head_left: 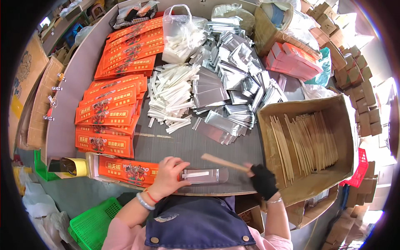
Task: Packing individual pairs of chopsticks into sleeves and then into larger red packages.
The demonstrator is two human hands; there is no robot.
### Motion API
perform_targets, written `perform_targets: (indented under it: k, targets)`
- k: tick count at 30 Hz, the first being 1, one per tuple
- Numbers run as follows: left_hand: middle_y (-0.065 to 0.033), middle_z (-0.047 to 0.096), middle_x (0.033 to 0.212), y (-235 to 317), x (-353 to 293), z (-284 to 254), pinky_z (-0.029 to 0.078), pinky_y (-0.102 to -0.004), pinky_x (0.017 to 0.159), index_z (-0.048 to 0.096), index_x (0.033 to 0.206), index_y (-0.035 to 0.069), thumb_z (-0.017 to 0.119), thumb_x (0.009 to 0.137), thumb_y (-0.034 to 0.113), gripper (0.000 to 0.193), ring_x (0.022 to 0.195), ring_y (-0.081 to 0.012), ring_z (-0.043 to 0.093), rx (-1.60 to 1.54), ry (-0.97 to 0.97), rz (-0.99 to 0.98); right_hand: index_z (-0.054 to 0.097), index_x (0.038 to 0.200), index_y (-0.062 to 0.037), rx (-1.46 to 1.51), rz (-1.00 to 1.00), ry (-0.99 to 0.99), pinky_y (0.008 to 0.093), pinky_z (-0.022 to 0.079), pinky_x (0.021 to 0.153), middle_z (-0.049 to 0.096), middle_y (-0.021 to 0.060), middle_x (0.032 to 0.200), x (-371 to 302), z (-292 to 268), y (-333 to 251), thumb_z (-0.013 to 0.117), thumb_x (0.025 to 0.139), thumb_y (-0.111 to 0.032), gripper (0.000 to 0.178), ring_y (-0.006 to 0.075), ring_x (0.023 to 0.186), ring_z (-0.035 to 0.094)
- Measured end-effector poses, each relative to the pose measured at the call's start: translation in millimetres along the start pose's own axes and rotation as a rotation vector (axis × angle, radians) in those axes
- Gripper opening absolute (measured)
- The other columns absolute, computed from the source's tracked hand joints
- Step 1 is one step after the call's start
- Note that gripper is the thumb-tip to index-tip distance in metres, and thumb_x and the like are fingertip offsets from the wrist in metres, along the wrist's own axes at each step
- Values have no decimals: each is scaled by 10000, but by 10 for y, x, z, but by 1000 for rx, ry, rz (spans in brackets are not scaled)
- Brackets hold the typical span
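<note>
Box (348, 141) holds sticks (314, 143); right fingers (250, 173) grasp a wooden stick (225, 162), left fingers' (177, 167) hold unclear.

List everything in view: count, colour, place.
table: one, grey, centre
packets: many, orange, table's left and near edge
strips: many, white, table's middle
pouches: many, silver, right of strips
carrier bag: one, clear, table's far side
wire basket: one, black, far left
packages: several, red and pink, far right
carton: one, brown, table's right
sticks: many, tan, in carton and right hand
roll: one, yellow, table's left
boxes: many, brown, right background
green basket: at least one, green, lower left
red basket: one, red, right of carton
apron: one, navy, bottom
left hand: one, bare, by nearest pouch
right hand: one, black glove, beside carton
</note>
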State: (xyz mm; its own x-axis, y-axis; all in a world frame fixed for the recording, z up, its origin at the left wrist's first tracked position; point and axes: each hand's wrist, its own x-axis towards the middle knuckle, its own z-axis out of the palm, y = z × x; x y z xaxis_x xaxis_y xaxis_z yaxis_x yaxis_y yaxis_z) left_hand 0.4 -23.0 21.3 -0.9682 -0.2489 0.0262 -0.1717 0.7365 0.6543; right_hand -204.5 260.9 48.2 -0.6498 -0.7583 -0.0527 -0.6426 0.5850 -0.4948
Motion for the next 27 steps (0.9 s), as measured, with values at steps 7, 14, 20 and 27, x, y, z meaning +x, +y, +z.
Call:
perform_targets:
  k: [7,14,20,27]
  targets:
    - [-98,571,1166,-41,-163,224,401,-443,971,620,1192,58,880,551,265,722,1115,-320,488,50,-6,59,695,1021,-135,85,-370,-127,432,504,698,632,130,834,262,942,-470,685,824,-209,210,331,794,624]
    - [-90,579,1143,10,24,244,430,-432,928,610,1183,41,873,535,227,723,1066,-289,517,174,75,120,673,918,-35,144,51,146,381,520,777,656,124,897,166,910,-273,718,797,-97,143,327,878,634]
    - [-78,580,1133,-22,92,221,439,-421,894,611,1176,46,872,528,195,714,1052,-280,519,125,10,96,549,1024,-30,363,-9,78,351,525,760,598,131,953,276,1056,-731,704,778,5,292,260,875,640]
    - [-91,566,1146,-30,177,255,437,-413,876,607,1211,91,822,635,201,624,1048,-278,514,181,13,164,524,1105,-22,801,-97,-112,429,472,822,561,163,1011,308,1205,-994,730,764,-159,422,350,981,557]
